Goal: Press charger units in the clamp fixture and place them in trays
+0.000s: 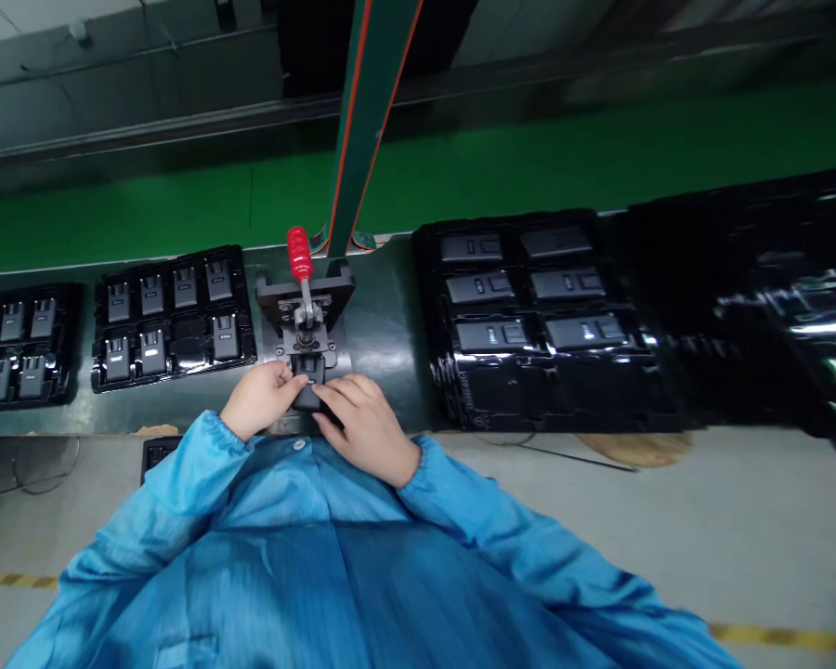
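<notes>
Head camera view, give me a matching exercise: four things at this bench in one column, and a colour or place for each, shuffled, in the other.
Column one
1. clamp handle
2. small black part
3. tray of flat black parts
4. conveyor belt

Column two
A. green, behind the bench
B. between the left hand and right hand
C. red
D. right of the clamp fixture

Pairs: 1-C, 2-B, 3-D, 4-A.
</notes>
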`<action>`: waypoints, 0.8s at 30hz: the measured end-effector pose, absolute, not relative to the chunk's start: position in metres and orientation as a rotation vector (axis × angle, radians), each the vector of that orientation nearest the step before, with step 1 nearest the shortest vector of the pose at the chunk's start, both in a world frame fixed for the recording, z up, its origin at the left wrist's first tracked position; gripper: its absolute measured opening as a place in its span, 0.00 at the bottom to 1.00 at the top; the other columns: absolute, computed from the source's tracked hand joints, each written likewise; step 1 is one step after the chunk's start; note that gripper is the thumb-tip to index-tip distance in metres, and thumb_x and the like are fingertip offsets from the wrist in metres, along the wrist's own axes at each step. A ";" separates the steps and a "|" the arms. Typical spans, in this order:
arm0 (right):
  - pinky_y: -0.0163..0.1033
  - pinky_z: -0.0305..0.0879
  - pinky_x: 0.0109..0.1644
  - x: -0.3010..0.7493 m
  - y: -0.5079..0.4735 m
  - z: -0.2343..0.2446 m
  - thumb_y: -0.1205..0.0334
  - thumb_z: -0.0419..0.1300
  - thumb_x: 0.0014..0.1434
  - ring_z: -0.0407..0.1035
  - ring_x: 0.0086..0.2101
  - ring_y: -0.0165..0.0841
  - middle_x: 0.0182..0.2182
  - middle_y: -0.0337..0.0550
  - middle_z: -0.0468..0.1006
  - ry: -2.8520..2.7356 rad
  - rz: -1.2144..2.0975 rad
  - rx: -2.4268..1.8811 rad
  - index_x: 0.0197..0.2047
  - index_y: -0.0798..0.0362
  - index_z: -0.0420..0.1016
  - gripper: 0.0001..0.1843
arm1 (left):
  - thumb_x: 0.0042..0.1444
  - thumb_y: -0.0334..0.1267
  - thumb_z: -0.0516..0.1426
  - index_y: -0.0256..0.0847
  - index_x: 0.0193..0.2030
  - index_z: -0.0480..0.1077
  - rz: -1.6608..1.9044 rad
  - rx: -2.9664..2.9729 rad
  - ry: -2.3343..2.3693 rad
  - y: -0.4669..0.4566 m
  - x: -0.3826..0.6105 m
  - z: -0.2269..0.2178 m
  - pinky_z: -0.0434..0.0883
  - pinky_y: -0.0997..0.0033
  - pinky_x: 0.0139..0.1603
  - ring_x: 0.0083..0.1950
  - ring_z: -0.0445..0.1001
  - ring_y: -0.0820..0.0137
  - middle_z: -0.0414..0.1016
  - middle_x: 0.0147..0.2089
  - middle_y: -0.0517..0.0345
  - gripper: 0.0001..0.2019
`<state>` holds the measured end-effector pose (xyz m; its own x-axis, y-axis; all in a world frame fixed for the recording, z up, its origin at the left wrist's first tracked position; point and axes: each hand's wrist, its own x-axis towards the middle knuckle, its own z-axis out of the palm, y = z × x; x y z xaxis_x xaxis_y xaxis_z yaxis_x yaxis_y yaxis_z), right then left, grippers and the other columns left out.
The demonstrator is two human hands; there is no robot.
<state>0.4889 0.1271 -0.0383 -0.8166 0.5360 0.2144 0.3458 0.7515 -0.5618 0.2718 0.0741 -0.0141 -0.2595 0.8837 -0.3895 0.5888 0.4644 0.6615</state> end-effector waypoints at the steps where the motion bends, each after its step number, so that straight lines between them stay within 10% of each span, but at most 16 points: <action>1: 0.57 0.70 0.58 0.489 0.128 -0.038 0.60 0.62 0.71 0.68 0.52 0.48 0.54 0.53 0.80 -2.585 0.733 -0.673 0.63 0.54 0.75 0.20 | 0.65 0.53 0.58 0.44 0.29 0.68 0.501 1.222 1.969 0.074 0.272 -0.015 0.58 0.67 0.31 0.27 0.66 0.69 0.69 0.24 0.63 0.18; 24: 0.58 0.72 0.58 0.489 0.132 -0.040 0.63 0.61 0.69 0.70 0.52 0.47 0.54 0.54 0.79 -2.576 0.802 -0.672 0.63 0.54 0.75 0.20 | 0.66 0.54 0.57 0.45 0.28 0.66 0.492 1.295 2.031 0.071 0.275 -0.018 0.56 0.66 0.31 0.28 0.66 0.68 0.71 0.25 0.62 0.20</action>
<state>0.4891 0.1317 -0.0399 -0.8223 0.5356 0.1925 0.3316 0.7258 -0.6027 0.2753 0.0709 -0.0178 -0.2834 0.8988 -0.3344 0.6463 0.4366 0.6258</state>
